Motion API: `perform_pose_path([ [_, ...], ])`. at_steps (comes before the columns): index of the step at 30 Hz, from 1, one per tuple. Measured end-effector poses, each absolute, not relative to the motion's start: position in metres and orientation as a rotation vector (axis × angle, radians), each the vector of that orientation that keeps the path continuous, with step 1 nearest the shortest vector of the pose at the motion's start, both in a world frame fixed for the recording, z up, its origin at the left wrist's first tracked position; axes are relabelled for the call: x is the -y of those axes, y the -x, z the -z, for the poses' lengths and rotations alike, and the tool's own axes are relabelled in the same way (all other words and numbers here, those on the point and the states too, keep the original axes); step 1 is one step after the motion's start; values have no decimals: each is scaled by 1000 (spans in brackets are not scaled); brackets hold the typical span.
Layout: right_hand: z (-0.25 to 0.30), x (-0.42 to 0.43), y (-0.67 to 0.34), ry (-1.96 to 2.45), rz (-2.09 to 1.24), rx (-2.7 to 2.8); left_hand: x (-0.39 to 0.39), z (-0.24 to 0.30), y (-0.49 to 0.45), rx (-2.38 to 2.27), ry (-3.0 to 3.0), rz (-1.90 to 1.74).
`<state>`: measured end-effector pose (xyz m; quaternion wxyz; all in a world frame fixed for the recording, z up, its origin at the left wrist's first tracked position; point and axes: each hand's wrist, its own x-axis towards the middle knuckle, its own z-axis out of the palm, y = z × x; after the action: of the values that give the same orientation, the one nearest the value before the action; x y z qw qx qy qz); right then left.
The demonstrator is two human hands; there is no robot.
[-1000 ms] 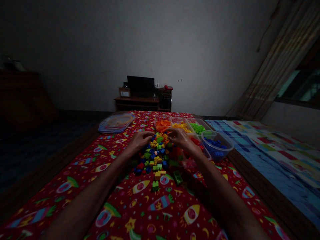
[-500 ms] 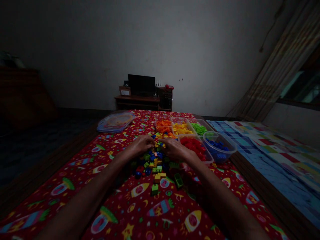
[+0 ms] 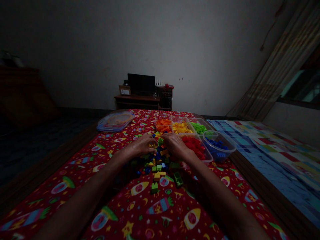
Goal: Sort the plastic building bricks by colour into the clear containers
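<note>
A heap of small toy building bricks (image 3: 158, 157) in mixed colours lies on the red patterned tablecloth (image 3: 140, 210). My left hand (image 3: 143, 145) is at the heap's left side, thumb and fingers curled round yellow bricks (image 3: 152, 145). Opposite it, my right hand (image 3: 174, 144) reaches over the heap with bent fingers pointing down. Its fingertips are partly hidden, and I cannot make out what they hold. Nearer to me lie a loose green brick (image 3: 154, 188), yellow bricks (image 3: 159, 176) and a hollow green piece (image 3: 178, 179).
Right of the heap, a divided clear container (image 3: 209, 161) holds orange, yellow, light green and red pieces sorted by colour. A round clear tub (image 3: 232, 149) of blue bricks stands beside it. Clear lids (image 3: 115, 122) are stacked at the far left of the table.
Both hands have shifted slightly within the heap, and my left thumb has moved away from its fingers. Some bricks in the middle have been stirred about; the containers have stayed put.
</note>
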<state>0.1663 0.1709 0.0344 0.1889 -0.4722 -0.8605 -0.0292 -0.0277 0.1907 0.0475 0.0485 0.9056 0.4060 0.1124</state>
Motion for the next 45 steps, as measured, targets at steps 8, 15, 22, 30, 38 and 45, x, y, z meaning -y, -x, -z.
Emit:
perform_pose_path([
  [8, -17, -176, -165, 1262, 133, 2498, -185, -48, 29, -1227, -2766, -204],
  [15, -20, -170, -170, 1245, 252, 2385, -193, -67, 49, -1372, -2561, -240],
  [22, -33, -156, -170, 1102, 216, 2240, -176, -67, 58, -1307, -2538, 24],
  [30, -50, -151, -161, 1227, -82, 2257, -181, -54, 47, -1226, -2359, -399],
  [38, -49, -143, -146, 983, -485, 2228, -171, -53, 29, -1047, -1724, -800],
  [45, -46, -148, -151, 1181, -163, 2189, -172, -51, 17, -1124, -1603, -857],
])
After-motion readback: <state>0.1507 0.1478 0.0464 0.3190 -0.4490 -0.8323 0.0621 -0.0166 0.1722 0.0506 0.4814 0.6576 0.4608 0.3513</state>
